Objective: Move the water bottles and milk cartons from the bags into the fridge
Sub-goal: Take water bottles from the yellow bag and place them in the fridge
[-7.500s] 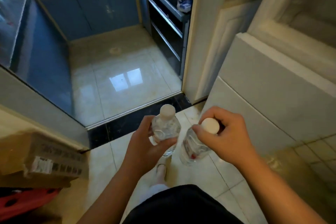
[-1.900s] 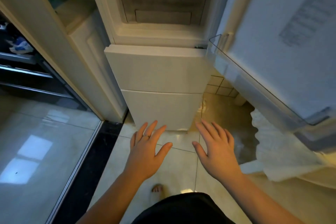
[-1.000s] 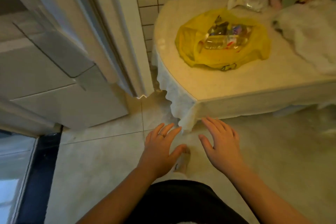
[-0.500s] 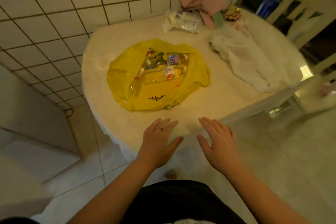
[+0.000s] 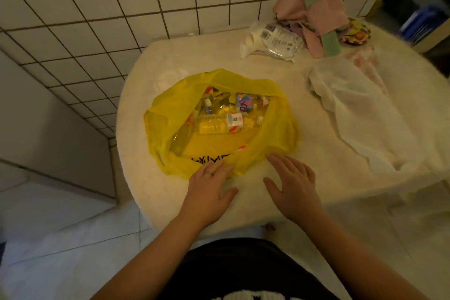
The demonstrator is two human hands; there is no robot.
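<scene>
Yellow plastic bag (image 5: 280, 136) lies open on the table (image 5: 267, 75), with a water bottle (image 5: 219, 124) on its side inside. The left hand (image 5: 209, 190) and right hand (image 5: 292, 187) sit at the bag's near rim, fingers spread, holding nothing. The loose plastic could snag a lifted bottle and drag the bag toward the table edge.

Yellow bag (image 5: 165, 129) lying open mid-frame on the desk (image 5: 219, 56), water bottle (image 5: 216, 125) lying sideways inside, left hand (image 5: 209, 192) touching its near edge with straight fingers, right hand (image 5: 292, 187) spreading flat just beside, lower centre.
</scene>
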